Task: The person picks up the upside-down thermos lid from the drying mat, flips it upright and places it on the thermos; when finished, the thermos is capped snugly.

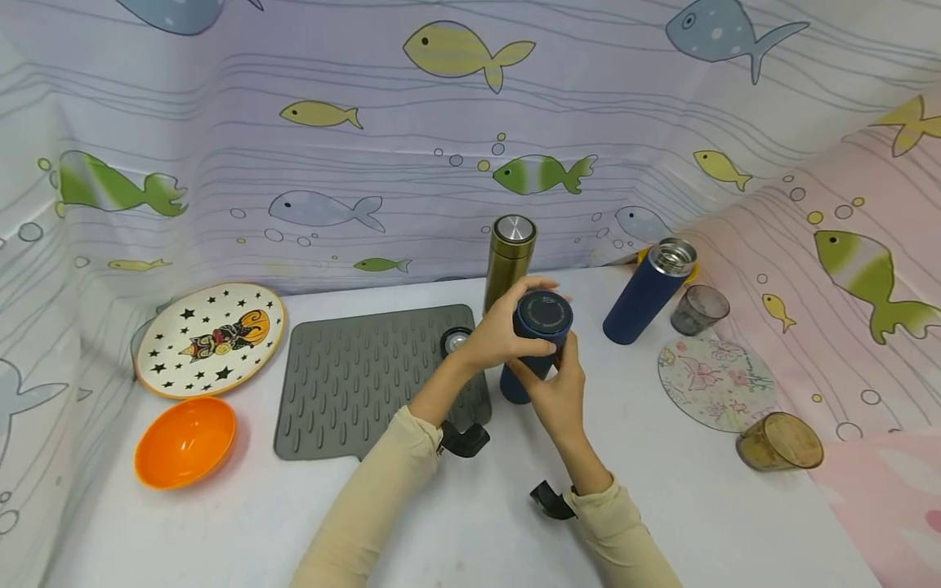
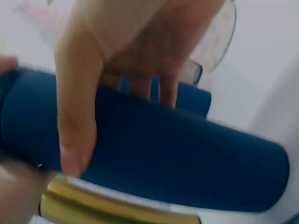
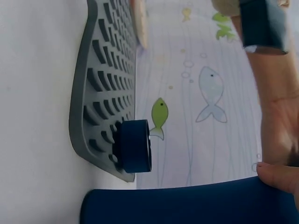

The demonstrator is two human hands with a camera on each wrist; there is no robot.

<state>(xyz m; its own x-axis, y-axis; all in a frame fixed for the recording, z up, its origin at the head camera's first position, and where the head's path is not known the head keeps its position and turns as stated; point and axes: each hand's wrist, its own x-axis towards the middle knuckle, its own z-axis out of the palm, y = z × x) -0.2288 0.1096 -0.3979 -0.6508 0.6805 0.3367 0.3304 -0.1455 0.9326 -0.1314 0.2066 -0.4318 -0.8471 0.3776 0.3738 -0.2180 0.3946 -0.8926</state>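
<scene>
A dark blue thermos flask (image 1: pixel 544 320) stands nearly upright between my two hands, its dark end with a printed ring facing up. My left hand (image 1: pixel 503 328) grips the upper part, thumb on the near side and fingers round the far side. Lower down, my right hand (image 1: pixel 562 398) holds the flask's side. The left wrist view shows the flask's long smooth body (image 2: pixel 196 154) with the left thumb (image 2: pixel 74 135) across it. A round blue cap (image 3: pixel 135 145) rests on the grey mat, left of the flask, its inner side up in the head view.
Behind my hands stands a gold flask (image 1: pixel 509 265) with a steel lid. Right of them is a lidless blue flask (image 1: pixel 638 300), then a grey glass (image 1: pixel 698 310), a round patterned board (image 1: pixel 713 384) and an amber glass (image 1: pixel 779 443). Left lie the grey mat (image 1: pixel 367 376), a starry plate (image 1: pixel 209 339) and an orange bowl (image 1: pixel 185 445).
</scene>
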